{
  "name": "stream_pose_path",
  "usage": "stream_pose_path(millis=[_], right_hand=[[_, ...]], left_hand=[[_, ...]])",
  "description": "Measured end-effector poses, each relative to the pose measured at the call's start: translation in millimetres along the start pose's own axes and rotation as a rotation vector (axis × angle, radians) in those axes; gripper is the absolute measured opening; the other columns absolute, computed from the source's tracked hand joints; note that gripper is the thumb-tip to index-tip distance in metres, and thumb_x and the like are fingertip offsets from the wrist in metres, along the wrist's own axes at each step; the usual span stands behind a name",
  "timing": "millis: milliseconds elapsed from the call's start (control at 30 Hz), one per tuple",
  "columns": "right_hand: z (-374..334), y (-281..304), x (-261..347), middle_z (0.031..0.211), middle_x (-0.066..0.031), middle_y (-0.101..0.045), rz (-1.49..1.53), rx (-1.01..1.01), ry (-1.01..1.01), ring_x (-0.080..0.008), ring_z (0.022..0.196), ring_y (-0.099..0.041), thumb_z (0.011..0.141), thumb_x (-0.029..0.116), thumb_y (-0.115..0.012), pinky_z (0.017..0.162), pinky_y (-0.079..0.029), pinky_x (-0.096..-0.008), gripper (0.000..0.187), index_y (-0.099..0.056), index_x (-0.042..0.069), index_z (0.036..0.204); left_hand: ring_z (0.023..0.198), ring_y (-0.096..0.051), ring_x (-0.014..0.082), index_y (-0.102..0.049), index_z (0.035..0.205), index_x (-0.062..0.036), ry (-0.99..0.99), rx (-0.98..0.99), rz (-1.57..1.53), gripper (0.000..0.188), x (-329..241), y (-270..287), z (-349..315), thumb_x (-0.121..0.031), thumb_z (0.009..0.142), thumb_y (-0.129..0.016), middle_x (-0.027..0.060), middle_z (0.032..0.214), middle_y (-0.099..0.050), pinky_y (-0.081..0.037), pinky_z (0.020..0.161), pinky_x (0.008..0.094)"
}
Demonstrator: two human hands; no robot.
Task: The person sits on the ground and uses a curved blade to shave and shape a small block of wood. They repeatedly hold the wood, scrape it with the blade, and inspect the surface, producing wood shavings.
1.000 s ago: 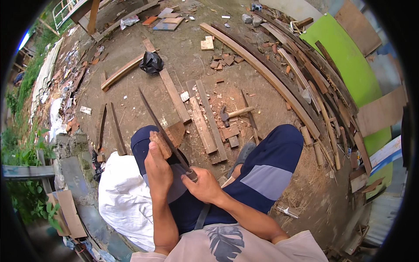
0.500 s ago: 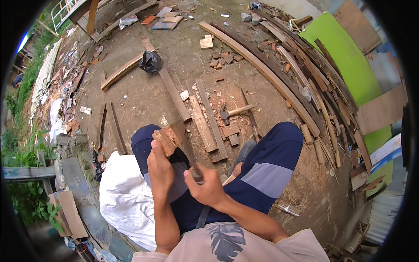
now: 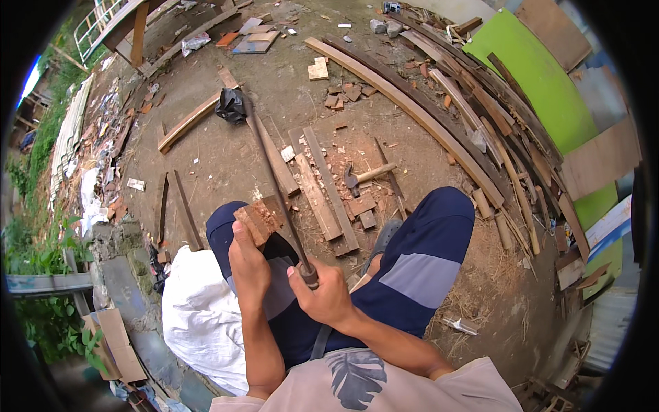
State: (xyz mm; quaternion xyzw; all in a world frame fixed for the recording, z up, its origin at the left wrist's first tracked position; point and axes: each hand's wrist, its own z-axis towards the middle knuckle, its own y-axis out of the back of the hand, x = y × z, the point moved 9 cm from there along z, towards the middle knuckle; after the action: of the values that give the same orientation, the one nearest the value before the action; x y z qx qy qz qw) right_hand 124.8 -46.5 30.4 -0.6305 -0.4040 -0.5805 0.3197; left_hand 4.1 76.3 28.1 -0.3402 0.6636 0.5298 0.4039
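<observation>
My left hand [image 3: 248, 264] is closed around a rough brown block of wood [image 3: 255, 221], held above my left knee with its chipped face to the right. My right hand [image 3: 321, 295] grips a machete [image 3: 276, 180] by its dark handle, thumb along the top. Its long, narrow blade points away from me and slightly left, seen almost edge-on beside the block. Whether blade and block touch I cannot tell.
On the ground beyond my knees lie wooden planks [image 3: 317, 196], a claw hammer [image 3: 371, 175] and wood chips. A black plastic bag [image 3: 231, 106] is farther off. White cloth [image 3: 202, 316] lies left of me; long boards [image 3: 412, 103] line the right.
The machete has swung up from beside the block; its blade, blurred before, now shows sharp and lengthwise. The block and my left hand have barely moved.
</observation>
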Motion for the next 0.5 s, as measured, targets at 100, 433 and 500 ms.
stream_pose_path(millis=[100,433,500], right_hand=[[5,-19,-35,0.059,-0.0166,-0.059,-0.206,0.108,-0.034,-0.0284,0.050,-0.060,0.092,0.017,-0.070,0.053,-0.045,-0.0414,0.026,-0.059,-0.002,0.078],[5,-2,-27,0.063,-0.0187,-0.062,-0.213,0.125,-0.064,-0.0292,0.054,-0.062,0.093,0.017,-0.069,0.055,-0.047,-0.0413,0.027,-0.059,-0.006,0.081],[3,2,-13,0.062,-0.0177,-0.061,-0.040,0.065,-0.062,-0.0253,0.054,-0.060,0.093,0.018,-0.069,0.056,-0.046,-0.0404,0.028,-0.060,-0.005,0.082]], left_hand=[[0.085,-0.063,0.0359,-0.066,0.107,0.0069,-0.005,0.012,0.002,0.073,-2,-6,0,-0.051,0.112,-0.020,0.0213,0.093,-0.069,-0.046,0.083,0.0426],[0.086,-0.064,0.0382,-0.065,0.107,0.0072,-0.045,-0.013,0.054,0.072,-5,-5,0,-0.049,0.112,-0.020,0.0239,0.092,-0.069,-0.046,0.082,0.0445],[0.085,-0.063,0.0390,-0.065,0.106,0.0073,-0.057,-0.020,0.026,0.072,-5,-4,1,-0.049,0.112,-0.020,0.0243,0.091,-0.069,-0.046,0.081,0.0451]])
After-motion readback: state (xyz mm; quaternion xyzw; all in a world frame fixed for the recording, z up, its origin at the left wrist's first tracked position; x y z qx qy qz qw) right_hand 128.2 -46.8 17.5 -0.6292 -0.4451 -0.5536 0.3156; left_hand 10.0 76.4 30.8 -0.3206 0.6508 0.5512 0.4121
